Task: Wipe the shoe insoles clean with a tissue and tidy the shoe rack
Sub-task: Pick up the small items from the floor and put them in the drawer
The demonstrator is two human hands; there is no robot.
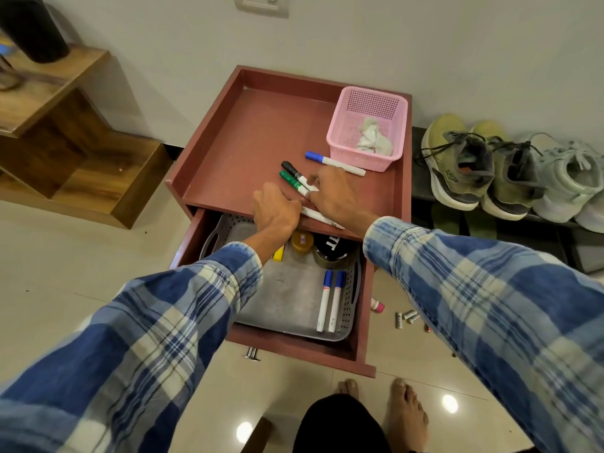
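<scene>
On the maroon cabinet top [261, 125] lie a black-capped marker [292, 169], a green-capped marker [291, 182] and a blue-capped marker [333, 163]. My right hand [330, 194] reaches over the white ends of the black and green markers, its fingers curled onto them. My left hand [276, 207] sits beside it, fingers curled down at the end of another white marker [322, 218] near the front edge. A pink basket [346, 152] at the back right holds a crumpled tissue [374, 137]. Shoes [457, 168] stand on a low dark rack [555, 237] to the right.
The cabinet drawer [294, 346] is pulled out; its grey tray [287, 299] holds two blue markers [330, 299], a yellow item and round tins. Batteries [407, 317] and a small pink bottle lie on the floor. A wooden shelf unit [81, 152] stands left. My bare feet are below.
</scene>
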